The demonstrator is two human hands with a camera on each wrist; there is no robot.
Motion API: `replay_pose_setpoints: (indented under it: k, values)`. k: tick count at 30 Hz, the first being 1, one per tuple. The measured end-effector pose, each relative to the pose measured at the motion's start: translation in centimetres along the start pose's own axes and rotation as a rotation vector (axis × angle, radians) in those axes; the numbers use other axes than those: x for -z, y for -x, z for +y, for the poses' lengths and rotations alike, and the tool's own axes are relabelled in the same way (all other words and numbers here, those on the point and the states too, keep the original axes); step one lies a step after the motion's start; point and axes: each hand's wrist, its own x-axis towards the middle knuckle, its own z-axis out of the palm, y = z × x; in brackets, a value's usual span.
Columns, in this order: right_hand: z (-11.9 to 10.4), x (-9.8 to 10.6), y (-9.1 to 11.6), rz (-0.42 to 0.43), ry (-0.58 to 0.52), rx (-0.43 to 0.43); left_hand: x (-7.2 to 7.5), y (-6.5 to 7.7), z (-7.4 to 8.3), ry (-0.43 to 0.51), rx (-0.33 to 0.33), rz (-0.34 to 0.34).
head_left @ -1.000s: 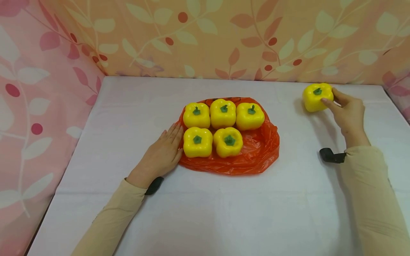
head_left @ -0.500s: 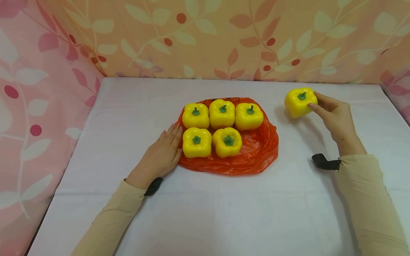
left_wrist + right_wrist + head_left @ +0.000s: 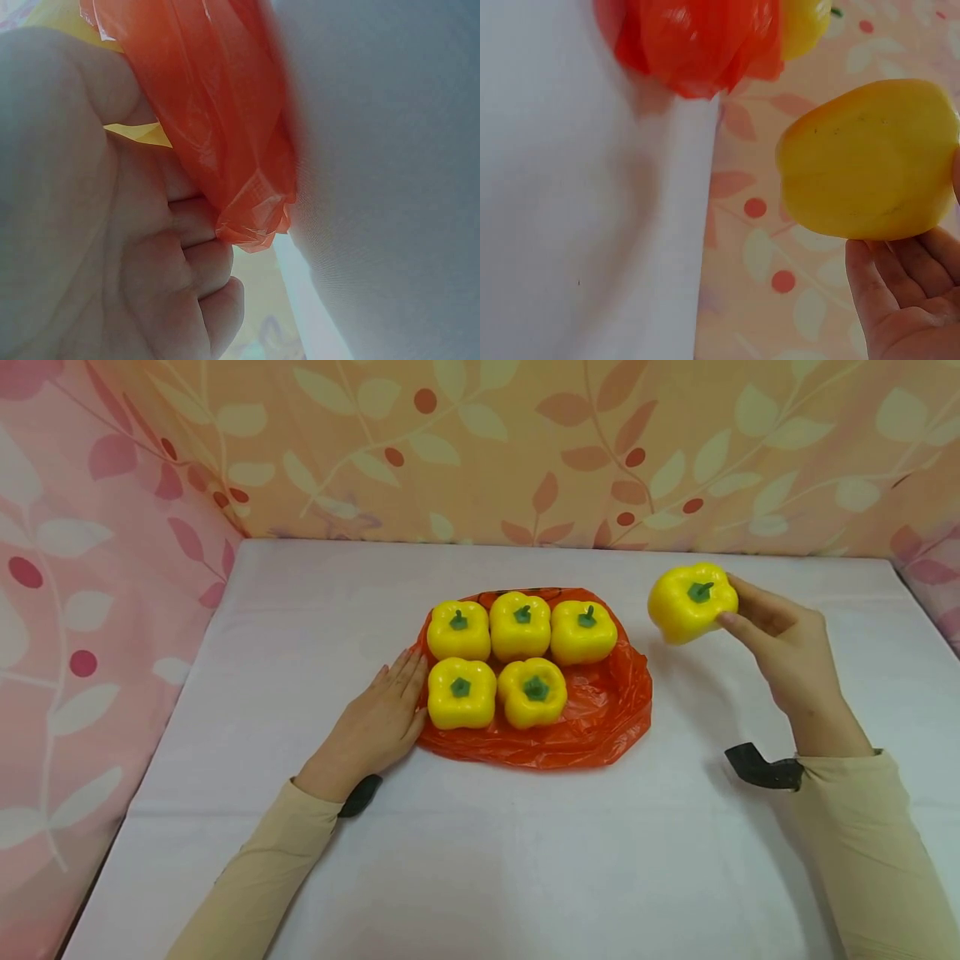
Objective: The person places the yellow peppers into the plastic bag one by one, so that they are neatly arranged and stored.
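Observation:
A yellow bell pepper (image 3: 688, 603) with a green stem is held up off the table by my right hand (image 3: 795, 656), pinched between thumb and fingers. The right wrist view shows the pepper's (image 3: 870, 161) side and underside, with fingertips against it. Several more yellow peppers (image 3: 462, 693) sit in two rows on a red plastic bag (image 3: 600, 718), three in the back row and two in front. My left hand (image 3: 371, 722) rests with straight fingers along the bag's left edge. In the left wrist view its fingers (image 3: 206, 262) touch the crinkled bag (image 3: 225, 112).
A white cloth covers the table (image 3: 480, 860). Floral curtains (image 3: 480, 452) stand behind it and along its left side. On the bag, bare red plastic shows at the front right, beside the front-row peppers. A black wrist camera (image 3: 763, 767) sticks out from the right sleeve.
My right hand has carried the yellow pepper left from the table's back right, closer to the bag and higher. The left hand and the peppers on the bag have stayed in place.

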Motion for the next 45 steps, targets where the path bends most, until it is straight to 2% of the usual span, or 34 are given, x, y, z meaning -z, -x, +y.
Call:
replay_pose_setpoints:
  k: [2,8,12,20,23,31,38,45]
  values:
    - [-0.4,-0.1,0.6,-0.009,-0.061,0.018,0.0,0.0,0.0,0.001,0.0,-0.001]
    - [-1.5,-0.4,1.8,-0.01,-0.063,0.03,0.0,-0.1,0.0,0.002,-0.002,-0.001]
    - [-2.1,-0.6,2.6,-0.021,-0.118,0.042,0.0,-0.1,0.0,0.008,-0.001,0.0]
    - [-2.5,-1.6,4.5,-0.087,-0.128,0.077,-0.2,-0.1,-0.1,0.003,-0.002,0.001]
    - [-2.3,-2.2,5.1,-0.126,-0.1,0.091,-0.2,-0.1,-0.1,0.004,-0.004,0.003]
    - [-1.7,-3.8,6.2,-0.219,0.047,0.051,-0.1,-0.1,0.0,0.002,-0.002,-0.001]
    - [-0.4,-6.4,6.7,-0.354,0.173,0.033,-0.1,0.0,-0.3,0.021,0.008,0.01]
    - [0.0,-7.0,6.9,-0.354,0.231,0.041,-0.2,0.0,-0.4,0.026,-0.016,0.019]
